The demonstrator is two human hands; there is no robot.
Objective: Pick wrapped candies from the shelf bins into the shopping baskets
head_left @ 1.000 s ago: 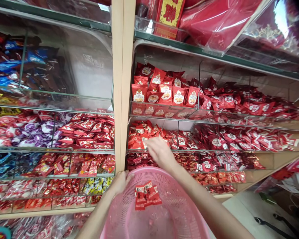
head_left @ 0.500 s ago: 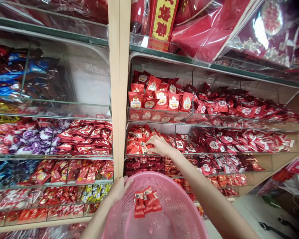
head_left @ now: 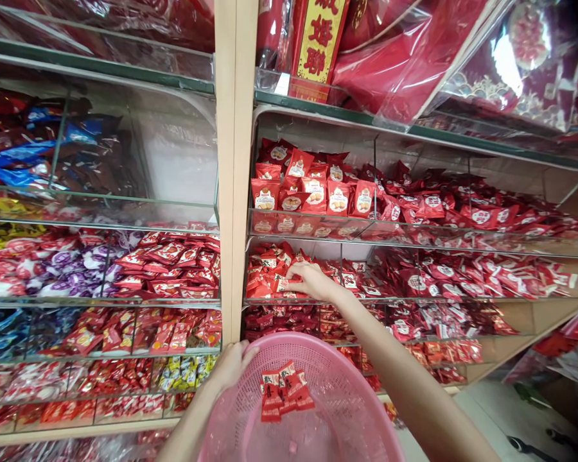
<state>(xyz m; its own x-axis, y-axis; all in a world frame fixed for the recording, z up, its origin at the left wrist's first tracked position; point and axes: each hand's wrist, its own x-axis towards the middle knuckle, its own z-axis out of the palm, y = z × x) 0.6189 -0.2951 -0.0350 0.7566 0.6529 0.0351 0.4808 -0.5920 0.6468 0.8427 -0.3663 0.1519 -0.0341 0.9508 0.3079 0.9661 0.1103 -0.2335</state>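
Observation:
My left hand (head_left: 234, 364) grips the upper left rim of a pink plastic basket (head_left: 361, 378), its fingers closed over the edge. Several small red packets (head_left: 285, 390) with black characters lie together in the basket. My right hand (head_left: 311, 280) reaches into a clear shelf bin of similar red packets (head_left: 264, 282), thumb and fingers pinched at a packet. The fingertips partly cover that packet.
A wooden post (head_left: 235, 192) stands between two shelf sections. Clear dividers and front lips edge the bins. Larger red packets (head_left: 313, 189) fill the bin above my right hand. Purple and white sweets (head_left: 72, 266) lie at the left.
The shelves and my right hand appear slightly farther right in view. My right fingers are closer together at the packets. The basket and my left hand have barely changed.

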